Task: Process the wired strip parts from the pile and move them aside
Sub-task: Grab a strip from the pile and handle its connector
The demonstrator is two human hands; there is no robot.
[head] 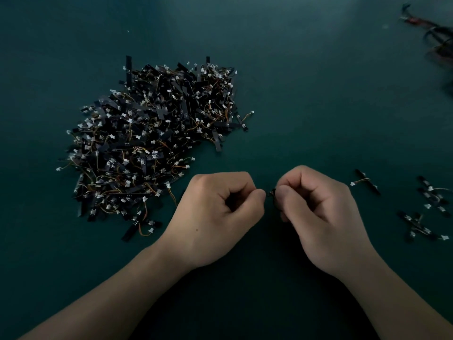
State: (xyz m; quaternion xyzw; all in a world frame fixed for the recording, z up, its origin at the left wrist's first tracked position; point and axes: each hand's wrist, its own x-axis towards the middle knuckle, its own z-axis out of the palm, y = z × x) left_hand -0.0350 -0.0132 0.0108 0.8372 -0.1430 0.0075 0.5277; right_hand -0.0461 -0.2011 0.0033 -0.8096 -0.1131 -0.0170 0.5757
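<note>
A large pile of black strip parts (pixel 157 141) with thin wires and white connectors lies at the left centre of the dark green table (pixel 306 99). In front of it my two hands meet with curled fingers. My right hand (pixel 316 212) pinches a small wired strip part (pixel 273 193), mostly hidden by the fingers. My left hand (pixel 220 214) has its fingertips closed right beside that part; whether they hold its wire end is hidden. Several separated strip parts (pixel 416 209) lie at the right, one of them (pixel 366 184) nearest my right hand.
A blurred tangle of dark and red wires (pixel 436 35) sits at the far right corner. Bare table surface stretches behind the pile and between the pile and the separated parts.
</note>
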